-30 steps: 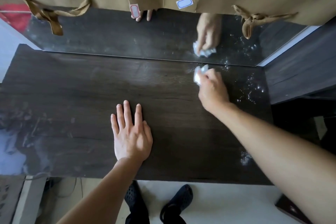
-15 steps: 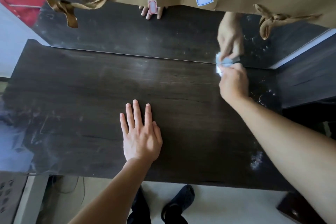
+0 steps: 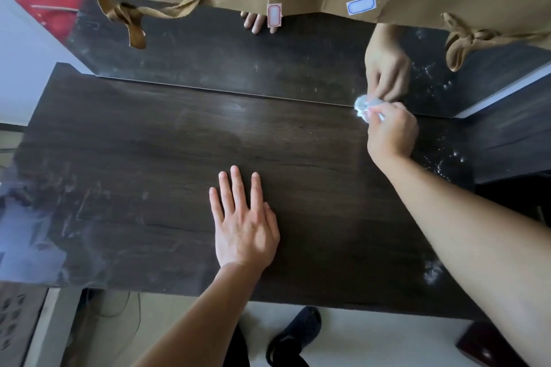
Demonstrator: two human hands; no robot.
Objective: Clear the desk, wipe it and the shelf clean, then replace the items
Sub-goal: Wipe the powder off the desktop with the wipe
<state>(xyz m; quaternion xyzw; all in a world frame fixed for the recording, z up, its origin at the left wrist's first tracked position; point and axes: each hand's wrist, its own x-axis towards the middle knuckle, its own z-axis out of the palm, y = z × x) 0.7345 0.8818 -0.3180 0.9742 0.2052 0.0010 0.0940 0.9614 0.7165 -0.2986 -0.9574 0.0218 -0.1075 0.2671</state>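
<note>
Dark wooden desk (image 3: 149, 158), glossy panel (image 3: 208, 53) behind. Right hand (image 3: 392, 131) pinches a crumpled white wipe (image 3: 362, 106) against the desk's rear edge, upper right, beside white specks (image 3: 444, 164). Left hand (image 3: 244, 226) lies flat, fingers straight, lower centre, apparently bracing.

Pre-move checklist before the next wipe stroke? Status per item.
1. Right hand grips the crumpled tissue: ok.
2. Tissue is at the desk's back edge, by the glossy back panel: ok.
3. Left hand lies flat on the desk, well apart from the tissue: ok.
4. White specks to the right of the right hand, not wiped: not ok.
5. White patch near the front right edge, not wiped: not ok.
6. Tissue clean enough for another stroke: cannot tell.
</note>
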